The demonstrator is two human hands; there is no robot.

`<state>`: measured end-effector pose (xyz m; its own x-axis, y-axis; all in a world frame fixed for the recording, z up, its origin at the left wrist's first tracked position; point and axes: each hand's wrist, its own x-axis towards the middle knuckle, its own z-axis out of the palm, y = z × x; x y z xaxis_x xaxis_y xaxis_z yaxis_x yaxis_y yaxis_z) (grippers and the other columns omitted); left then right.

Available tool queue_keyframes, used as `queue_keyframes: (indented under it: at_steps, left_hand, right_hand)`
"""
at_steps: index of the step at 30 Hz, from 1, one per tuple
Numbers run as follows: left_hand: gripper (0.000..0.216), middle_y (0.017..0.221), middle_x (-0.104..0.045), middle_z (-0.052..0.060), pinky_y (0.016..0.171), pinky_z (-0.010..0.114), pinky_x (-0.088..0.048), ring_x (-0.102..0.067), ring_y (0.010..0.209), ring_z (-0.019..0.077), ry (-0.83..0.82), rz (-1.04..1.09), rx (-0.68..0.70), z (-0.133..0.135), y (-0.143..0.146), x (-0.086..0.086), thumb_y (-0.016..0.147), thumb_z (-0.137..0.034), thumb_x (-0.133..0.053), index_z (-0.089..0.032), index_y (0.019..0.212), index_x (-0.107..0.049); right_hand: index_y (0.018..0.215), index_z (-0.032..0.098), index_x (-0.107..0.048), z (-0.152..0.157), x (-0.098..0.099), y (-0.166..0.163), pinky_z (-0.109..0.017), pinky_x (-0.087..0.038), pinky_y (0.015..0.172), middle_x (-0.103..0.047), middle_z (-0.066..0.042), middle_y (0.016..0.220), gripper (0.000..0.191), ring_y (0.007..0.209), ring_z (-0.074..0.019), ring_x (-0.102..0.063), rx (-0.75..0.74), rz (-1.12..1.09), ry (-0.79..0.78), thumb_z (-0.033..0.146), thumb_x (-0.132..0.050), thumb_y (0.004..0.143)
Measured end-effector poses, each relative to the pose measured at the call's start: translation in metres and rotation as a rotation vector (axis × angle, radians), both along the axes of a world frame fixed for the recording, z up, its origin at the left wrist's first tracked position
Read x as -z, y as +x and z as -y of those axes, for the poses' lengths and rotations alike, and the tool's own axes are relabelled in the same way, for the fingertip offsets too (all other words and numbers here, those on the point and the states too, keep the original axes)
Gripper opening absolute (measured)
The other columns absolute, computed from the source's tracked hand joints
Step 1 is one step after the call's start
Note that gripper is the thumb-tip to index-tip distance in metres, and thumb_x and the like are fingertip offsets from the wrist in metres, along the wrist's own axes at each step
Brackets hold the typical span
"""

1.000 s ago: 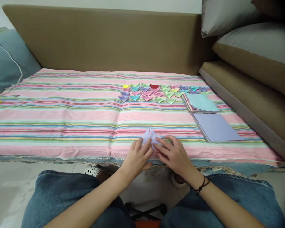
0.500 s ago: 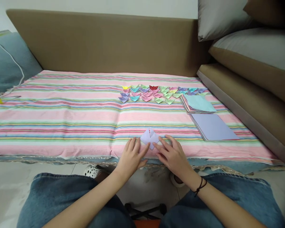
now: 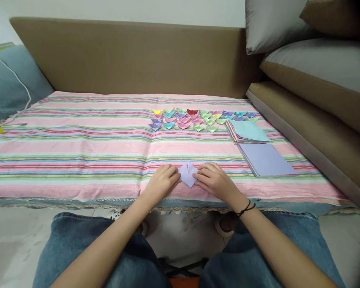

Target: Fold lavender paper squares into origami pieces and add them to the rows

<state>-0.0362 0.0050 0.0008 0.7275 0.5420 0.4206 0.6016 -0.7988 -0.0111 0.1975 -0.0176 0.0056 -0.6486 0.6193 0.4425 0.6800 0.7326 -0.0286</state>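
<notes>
A small sheet of pale lilac origami paper (image 3: 187,176), folded to a point at the bottom with a notch at the top, lies on the striped cloth (image 3: 108,146). My left hand (image 3: 165,179) pinches its left corner between thumb and fingers. At the opposite corner, my right hand (image 3: 214,180) grips the paper the same way, its fingers curled. Both hands rest low over the cloth near its front edge. The undersides of the corners are hidden by my fingers.
Rows of small folded paper boats (image 3: 184,125) in several colours stand beyond my hands. To the right lie a lilac paper stack (image 3: 267,160) and a light blue-topped stack (image 3: 250,131). Cushions (image 3: 312,80) are piled at the right; a brown backrest (image 3: 132,58) rises behind.
My fingers, spread flat at the paper's lower edges before, have shifted outward and up to its two side corners and closed there. The lower part of the paper now shows more fully.
</notes>
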Motion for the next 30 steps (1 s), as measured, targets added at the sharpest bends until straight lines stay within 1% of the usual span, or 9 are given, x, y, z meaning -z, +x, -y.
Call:
queue_keyframes:
  at_steps: [2,7,12,15,18,22,26,28,30]
  left_hand:
    - [0.020,0.092,-0.059,0.008,0.074,0.034,-0.041,-0.050,0.086,0.0200,0.003,-0.002,0.020,-0.001,0.000,-0.001,0.090,-0.026,-0.043,-0.017,0.092,-0.061]
    - [0.028,0.099,-0.061,0.009,0.079,0.037,-0.040,-0.050,0.094,0.0218,-0.080,0.046,0.011,-0.002,0.001,-0.004,0.087,-0.041,-0.048,-0.017,0.095,-0.061]
    - [0.022,0.097,-0.063,0.007,0.079,0.035,-0.041,-0.052,0.093,0.0202,-0.079,0.060,0.002,-0.005,0.005,-0.003,0.089,-0.033,-0.047,-0.016,0.091,-0.062]
    - [0.020,0.096,-0.064,0.007,0.080,0.035,-0.041,-0.053,0.093,0.0197,-0.083,0.082,0.017,-0.007,0.008,-0.003,0.090,-0.028,-0.046,-0.016,0.089,-0.061]
    - [0.020,0.096,-0.064,0.008,0.081,0.035,-0.041,-0.053,0.092,0.0196,-0.147,0.169,0.000,-0.007,0.010,-0.006,0.090,-0.025,-0.044,-0.015,0.089,-0.061]
    - [0.018,0.086,-0.064,0.005,0.076,0.031,-0.042,-0.055,0.083,0.0170,-0.415,0.422,-0.008,-0.003,0.016,-0.015,0.089,-0.024,-0.044,-0.016,0.083,-0.060]
    - [0.014,0.078,-0.061,0.003,0.068,0.026,-0.044,-0.058,0.074,0.0142,-0.840,0.778,-0.038,0.001,0.021,-0.018,0.082,-0.029,-0.056,-0.016,0.084,-0.057]
    - [0.019,0.073,-0.060,0.001,0.066,0.024,-0.044,-0.058,0.070,0.0132,-1.034,0.947,-0.031,0.002,0.023,-0.017,0.077,-0.031,-0.063,-0.016,0.087,-0.055]
    - [0.026,0.066,-0.059,-0.001,0.061,0.022,-0.043,-0.057,0.062,0.0113,-1.155,1.043,-0.036,0.002,0.024,-0.014,0.074,-0.030,-0.067,-0.016,0.091,-0.053]
  right_hand:
    - [0.097,0.019,-0.064,-0.001,-0.001,0.000,-0.039,-0.042,0.082,-0.065,-0.008,0.083,0.018,0.095,-0.0225,-0.053,-0.003,0.015,0.015,0.024,-0.048,0.089]
    - [0.089,0.018,-0.065,-0.001,0.000,-0.003,-0.037,-0.042,0.083,-0.065,-0.006,0.079,0.017,0.095,-0.0223,-0.054,0.044,-0.071,0.029,0.019,-0.047,0.089]
    - [0.083,0.018,-0.064,-0.002,-0.002,-0.004,-0.037,-0.042,0.083,-0.067,-0.006,0.079,0.016,0.097,-0.0226,-0.054,0.067,-0.154,-0.053,0.018,-0.049,0.087]
    - [0.091,0.019,-0.064,-0.002,-0.003,-0.004,-0.040,-0.042,0.086,-0.068,-0.006,0.087,0.013,0.100,-0.0238,-0.054,0.029,-0.197,-0.126,0.026,-0.055,0.085]
    - [0.095,0.019,-0.063,-0.003,-0.002,-0.004,-0.042,-0.043,0.087,-0.068,-0.007,0.092,0.020,0.100,-0.0249,-0.054,0.015,-0.302,-0.185,0.032,-0.062,0.080]
    - [0.078,0.018,-0.064,-0.003,-0.004,-0.009,-0.036,-0.048,0.078,-0.067,-0.006,0.080,0.009,0.085,-0.0212,-0.060,0.086,-0.638,-0.318,0.025,-0.058,0.082]
    - [0.070,0.018,-0.063,0.000,-0.010,-0.016,-0.030,-0.049,0.062,-0.066,-0.003,0.072,0.014,0.068,-0.0186,-0.062,0.163,-0.957,-0.662,0.032,-0.064,0.075]
    - [0.069,0.018,-0.063,0.001,-0.011,-0.019,-0.029,-0.048,0.059,-0.066,-0.003,0.070,0.017,0.065,-0.0176,-0.061,0.159,-1.060,-0.807,0.035,-0.067,0.071]
    - [0.070,0.018,-0.063,0.002,-0.010,-0.022,-0.028,-0.047,0.060,-0.066,-0.002,0.071,0.019,0.066,-0.0169,-0.061,0.159,-1.133,-0.906,0.036,-0.069,0.068]
